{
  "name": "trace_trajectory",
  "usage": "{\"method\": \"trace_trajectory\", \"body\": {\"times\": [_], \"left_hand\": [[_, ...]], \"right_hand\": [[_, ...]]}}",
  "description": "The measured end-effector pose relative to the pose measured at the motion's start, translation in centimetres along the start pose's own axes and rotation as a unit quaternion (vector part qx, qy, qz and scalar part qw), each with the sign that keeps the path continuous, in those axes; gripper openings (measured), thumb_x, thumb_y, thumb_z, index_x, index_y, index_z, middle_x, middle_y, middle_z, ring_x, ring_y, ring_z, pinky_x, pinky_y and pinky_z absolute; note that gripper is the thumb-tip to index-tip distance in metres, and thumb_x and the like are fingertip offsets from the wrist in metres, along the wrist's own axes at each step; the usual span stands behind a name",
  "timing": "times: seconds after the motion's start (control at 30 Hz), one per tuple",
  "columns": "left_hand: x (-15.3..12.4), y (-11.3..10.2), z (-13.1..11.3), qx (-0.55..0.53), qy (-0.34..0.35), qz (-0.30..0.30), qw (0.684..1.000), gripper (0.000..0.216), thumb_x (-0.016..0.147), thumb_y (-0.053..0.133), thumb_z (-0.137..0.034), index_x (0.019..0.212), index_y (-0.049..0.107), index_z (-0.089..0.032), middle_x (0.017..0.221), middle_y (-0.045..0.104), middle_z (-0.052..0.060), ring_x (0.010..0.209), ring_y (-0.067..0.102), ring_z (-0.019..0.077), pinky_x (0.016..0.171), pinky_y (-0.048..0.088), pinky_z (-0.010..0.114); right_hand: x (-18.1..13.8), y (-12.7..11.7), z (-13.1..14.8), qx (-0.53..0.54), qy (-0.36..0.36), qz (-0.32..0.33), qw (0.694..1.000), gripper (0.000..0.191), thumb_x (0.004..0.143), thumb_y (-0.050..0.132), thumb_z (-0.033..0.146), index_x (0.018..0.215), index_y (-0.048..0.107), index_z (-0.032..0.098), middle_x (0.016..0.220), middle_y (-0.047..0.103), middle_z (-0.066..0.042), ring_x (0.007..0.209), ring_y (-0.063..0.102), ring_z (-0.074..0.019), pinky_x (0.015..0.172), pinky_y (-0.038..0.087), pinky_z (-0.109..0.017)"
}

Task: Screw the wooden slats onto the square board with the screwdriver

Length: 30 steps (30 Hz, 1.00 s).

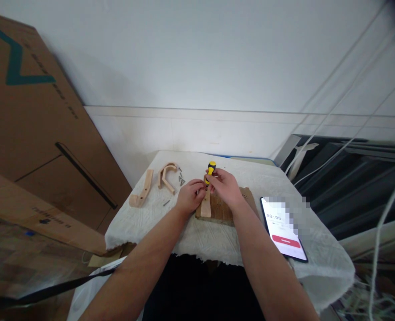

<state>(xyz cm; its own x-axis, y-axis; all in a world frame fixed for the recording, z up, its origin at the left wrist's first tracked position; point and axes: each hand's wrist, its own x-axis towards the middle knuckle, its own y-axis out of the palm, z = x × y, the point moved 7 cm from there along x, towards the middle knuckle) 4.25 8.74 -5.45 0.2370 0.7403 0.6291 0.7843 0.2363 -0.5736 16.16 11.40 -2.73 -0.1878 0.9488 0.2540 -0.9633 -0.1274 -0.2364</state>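
Observation:
My right hand [224,185] is closed around a stubby yellow-and-black screwdriver [211,168], held upright with its handle on top. Under it, a pale wooden hook piece [206,207] with a hole lies on a brown wooden board [222,214]. My left hand [191,196] is closed in a pinch beside the screwdriver's lower end, at the upper part of the hook piece; what its fingertips hold is hidden. Several small screws [182,180] lie to the left, and a single screw [166,203] rests nearer to me.
More curved wooden hooks [166,174] and one flatter hook with holes [144,191] lie at the table's left. A lit phone [282,232] lies at the right on the white cloth [207,240]. A large cardboard box [50,133] stands left; a white wall is behind, with cables [381,240] at right.

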Motion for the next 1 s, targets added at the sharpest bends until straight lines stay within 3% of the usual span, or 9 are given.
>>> {"method": "trace_trajectory", "body": {"times": [0.33, 0.53, 0.73, 0.83, 1.0], "left_hand": [[0.2, -0.4, 1.6, 0.050, -0.049, -0.037, 0.997, 0.021, 0.083, 0.049, -0.015, 0.088, 0.069, -0.016, 0.093, 0.069, 0.006, 0.083, 0.063, 0.0153, 0.077, 0.051, 0.027], [0.0, -0.5, 1.8, 0.077, -0.071, -0.035, 0.994, 0.023, 0.083, 0.049, -0.017, 0.092, 0.071, -0.019, 0.097, 0.072, 0.004, 0.088, 0.066, 0.0165, 0.080, 0.052, 0.028], [-0.1, -0.7, 1.8, 0.086, -0.076, -0.030, 0.993, 0.026, 0.083, 0.049, -0.017, 0.095, 0.072, -0.021, 0.097, 0.073, 0.003, 0.089, 0.067, 0.0173, 0.082, 0.053, 0.030], [0.0, -0.7, 1.7, 0.075, -0.069, -0.030, 0.994, 0.026, 0.083, 0.049, -0.017, 0.095, 0.072, -0.020, 0.096, 0.073, 0.004, 0.089, 0.067, 0.0176, 0.082, 0.053, 0.030], [0.1, -0.7, 1.9, 0.068, -0.073, -0.040, 0.994, 0.024, 0.082, 0.049, -0.016, 0.089, 0.072, -0.020, 0.092, 0.073, 0.003, 0.086, 0.066, 0.0167, 0.080, 0.052, 0.030]], "right_hand": [[2.0, 0.9, 0.8, -0.025, -0.014, 0.067, 0.997, 0.019, 0.079, 0.058, 0.036, 0.089, 0.062, 0.020, 0.067, 0.064, 0.001, 0.050, 0.060, -0.0123, 0.049, 0.049, -0.025], [2.4, 1.3, 0.4, -0.020, -0.022, 0.074, 0.997, 0.021, 0.078, 0.059, 0.037, 0.088, 0.063, 0.019, 0.061, 0.061, 0.003, 0.048, 0.059, -0.0127, 0.050, 0.049, -0.026], [1.2, 0.4, 1.1, -0.023, -0.029, 0.049, 0.998, 0.023, 0.078, 0.059, 0.039, 0.091, 0.064, 0.019, 0.072, 0.066, -0.001, 0.055, 0.062, -0.0139, 0.053, 0.051, -0.027], [0.0, -1.4, 2.5, 0.004, -0.045, 0.017, 0.999, 0.026, 0.077, 0.061, 0.041, 0.091, 0.064, 0.019, 0.076, 0.067, -0.003, 0.055, 0.060, -0.0139, 0.053, 0.051, -0.028], [-0.8, -4.2, 2.2, 0.097, -0.074, -0.136, 0.983, 0.025, 0.078, 0.057, 0.038, 0.095, 0.058, 0.020, 0.099, 0.066, -0.006, 0.066, 0.061, -0.0137, 0.060, 0.054, -0.031]]}}
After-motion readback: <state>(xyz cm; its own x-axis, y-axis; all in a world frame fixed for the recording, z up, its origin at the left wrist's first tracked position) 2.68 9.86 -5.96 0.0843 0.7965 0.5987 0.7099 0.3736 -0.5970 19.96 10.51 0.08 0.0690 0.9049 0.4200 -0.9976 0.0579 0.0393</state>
